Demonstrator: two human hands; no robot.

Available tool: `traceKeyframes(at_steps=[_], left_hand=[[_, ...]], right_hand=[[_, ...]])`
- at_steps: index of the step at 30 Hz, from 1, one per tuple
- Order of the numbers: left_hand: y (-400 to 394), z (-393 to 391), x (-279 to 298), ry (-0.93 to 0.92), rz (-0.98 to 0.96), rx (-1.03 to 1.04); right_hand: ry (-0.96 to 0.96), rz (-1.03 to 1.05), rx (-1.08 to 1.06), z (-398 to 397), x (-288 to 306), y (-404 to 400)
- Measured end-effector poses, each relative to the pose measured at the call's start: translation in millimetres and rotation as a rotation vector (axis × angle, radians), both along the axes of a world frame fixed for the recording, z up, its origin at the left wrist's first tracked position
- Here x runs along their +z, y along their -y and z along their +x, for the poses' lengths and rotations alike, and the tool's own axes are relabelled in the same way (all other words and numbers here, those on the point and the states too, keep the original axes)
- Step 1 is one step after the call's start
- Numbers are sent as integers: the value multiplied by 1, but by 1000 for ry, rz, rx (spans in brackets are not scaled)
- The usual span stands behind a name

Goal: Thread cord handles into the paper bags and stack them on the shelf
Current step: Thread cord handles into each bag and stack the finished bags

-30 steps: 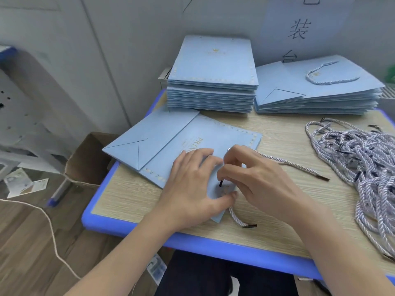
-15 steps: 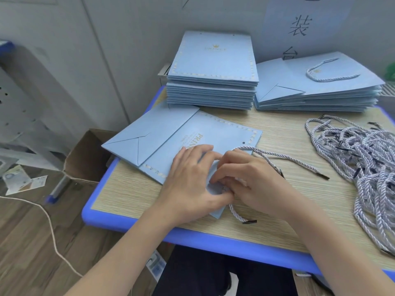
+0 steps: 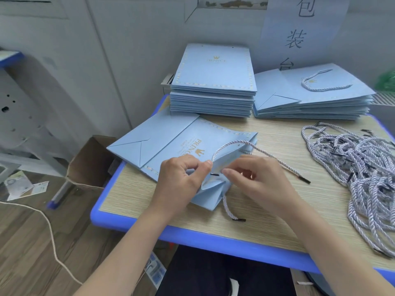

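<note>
On the table [image 3: 136,201], head view: left hand [image 3: 179,180] pinches the cord [image 3: 233,144] at the flat paper bag [image 3: 175,142]; right hand [image 3: 258,180] lifts the bag's edge. Bag stacks [image 3: 213,82] behind, cord pile [image 3: 359,167] right, well apart.

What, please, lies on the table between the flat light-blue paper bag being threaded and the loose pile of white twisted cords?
In the head view, only one white twisted cord with a black tip crosses that bare wooden tabletop.

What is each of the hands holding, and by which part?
Left hand pinches the cord handle near its black tip; right hand seems to pinch the paper bag's mouth edge.
</note>
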State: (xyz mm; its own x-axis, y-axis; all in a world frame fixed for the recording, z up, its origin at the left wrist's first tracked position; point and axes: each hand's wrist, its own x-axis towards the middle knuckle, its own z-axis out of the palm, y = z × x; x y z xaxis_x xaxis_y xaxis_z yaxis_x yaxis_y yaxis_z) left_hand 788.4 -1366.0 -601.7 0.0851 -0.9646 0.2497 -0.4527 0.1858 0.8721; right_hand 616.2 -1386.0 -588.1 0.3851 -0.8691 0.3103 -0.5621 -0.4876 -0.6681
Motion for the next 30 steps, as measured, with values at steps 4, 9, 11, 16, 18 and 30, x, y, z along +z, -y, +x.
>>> traceKeyframes(at_steps=[4,9,11,16,18,30], left_hand=[[2,2,-2,-1,-42,-2],[-5,-1,2,48,-48,2],[-5,-3,1,86,-62,3],[-2,-5,1,190,-64,11],[0,-6,-1,272,-38,-22],[69,-36,24,576,69,-310]], right_hand=[[46,116,-54,12,1,1],[-4,100,-63,14,-5,-7],[-36,55,-65,11,-4,-10],[-70,67,-132,-25,5,-9],[-119,74,-171,-41,6,-6],[-131,110,-281,-68,30,53]])
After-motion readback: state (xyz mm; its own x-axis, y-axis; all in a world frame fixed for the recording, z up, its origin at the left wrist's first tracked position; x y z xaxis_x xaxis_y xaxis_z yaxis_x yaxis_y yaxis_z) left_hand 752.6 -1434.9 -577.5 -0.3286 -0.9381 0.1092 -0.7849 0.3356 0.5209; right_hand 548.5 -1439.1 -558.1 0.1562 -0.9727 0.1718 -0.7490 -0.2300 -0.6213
